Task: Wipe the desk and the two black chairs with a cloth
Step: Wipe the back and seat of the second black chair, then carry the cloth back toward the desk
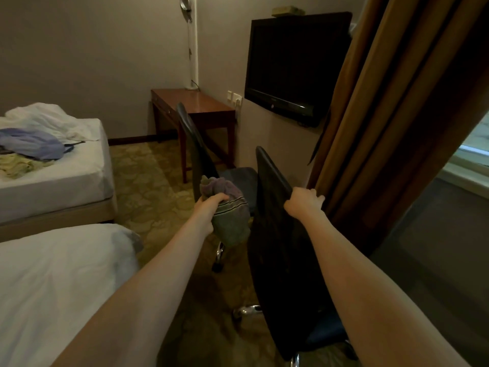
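Head view: both bare arms stretch forward above the patterned carpet [148,186]. The left grip [211,205] is closed around a bunched grey-purple cloth [231,218] with dark stripes, the fingers curled over its upper folds. The rest of the cloth hangs below the hand, in front of the far black chair [197,147]; whether the two touch cannot be told. The right grip [304,203] clasps the top edge of the near black chair [275,247], with the fingers wrapped over the right end of its backrest. That chair has its back to the camera, and chrome base legs show beneath it. The far black chair stands at the near end of the table [211,105], its backrest tilted. The wooden table sits against the wall in the far corner of the room, with a white lamp [189,49] at its far edge. A dark television [296,67] hangs on the wall to the right of the table, and a brown curtain [383,115] falls just beside the near chair. Two white beds stand to the left: the far bed [53,181] carries crumpled clothes, and the near bed [53,287] lies under the left arm.
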### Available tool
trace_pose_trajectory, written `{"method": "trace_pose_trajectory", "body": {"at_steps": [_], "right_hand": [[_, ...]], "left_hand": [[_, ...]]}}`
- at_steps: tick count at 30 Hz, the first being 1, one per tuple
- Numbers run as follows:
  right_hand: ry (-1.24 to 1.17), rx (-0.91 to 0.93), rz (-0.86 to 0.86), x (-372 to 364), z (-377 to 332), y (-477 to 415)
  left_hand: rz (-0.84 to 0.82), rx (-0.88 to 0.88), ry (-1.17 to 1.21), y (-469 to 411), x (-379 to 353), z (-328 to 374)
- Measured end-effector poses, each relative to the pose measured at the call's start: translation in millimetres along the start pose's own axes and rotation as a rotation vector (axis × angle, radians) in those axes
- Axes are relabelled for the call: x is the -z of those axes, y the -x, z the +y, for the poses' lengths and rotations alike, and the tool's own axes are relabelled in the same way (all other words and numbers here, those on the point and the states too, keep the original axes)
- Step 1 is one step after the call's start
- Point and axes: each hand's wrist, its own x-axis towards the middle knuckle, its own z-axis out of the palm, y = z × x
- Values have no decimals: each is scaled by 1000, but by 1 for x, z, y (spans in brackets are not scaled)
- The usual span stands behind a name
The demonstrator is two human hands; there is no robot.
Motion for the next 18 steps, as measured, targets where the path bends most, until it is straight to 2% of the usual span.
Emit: {"method": "trace_pose_trajectory", "body": {"at_steps": [7, 12, 18], "right_hand": [[15, 2, 32, 9, 14, 16], [347, -76, -63, 16, 20, 20], [153, 34, 114, -10, 8, 10]], "left_hand": [[-20, 31, -60, -8, -24, -15], [-2, 23, -83, -8, -35, -25], [15, -14, -54, 2, -41, -25]]}}
